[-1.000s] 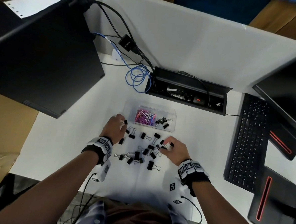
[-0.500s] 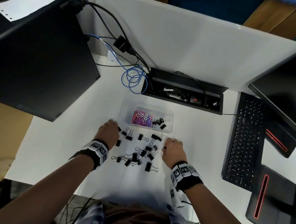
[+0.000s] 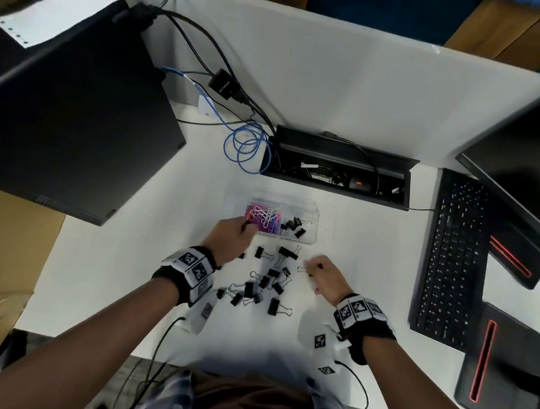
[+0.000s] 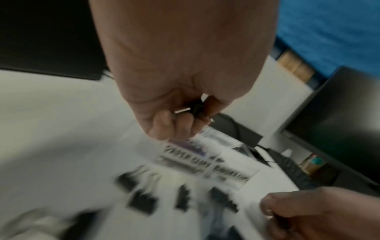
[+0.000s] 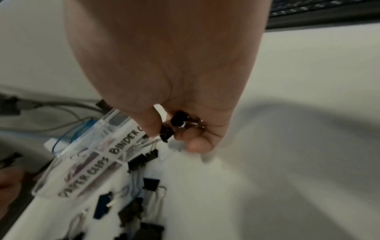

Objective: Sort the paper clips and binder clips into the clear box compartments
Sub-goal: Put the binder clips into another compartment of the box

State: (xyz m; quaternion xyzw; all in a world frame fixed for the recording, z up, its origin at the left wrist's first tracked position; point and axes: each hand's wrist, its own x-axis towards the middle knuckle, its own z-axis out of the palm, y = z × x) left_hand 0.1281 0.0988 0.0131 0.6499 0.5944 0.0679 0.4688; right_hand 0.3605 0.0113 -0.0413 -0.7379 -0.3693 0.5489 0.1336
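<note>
My left hand (image 3: 232, 238) is curled around a black binder clip (image 4: 196, 106), right at the clear box (image 3: 312, 235)'s near-left corner. My right hand (image 3: 327, 279) pinches a few binder clips (image 5: 176, 125) just short of the box's near edge. The loose binder clips (image 3: 265, 286) lie between my wrists. Bare desk (image 3: 117, 258) opens toward the left edge; the keyboard (image 3: 448, 262) lines the right.

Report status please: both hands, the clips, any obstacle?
Left hand grips binder clip at clear box. Right hand grips several binder clips. Many loose clips on table. No obstacle seen.
</note>
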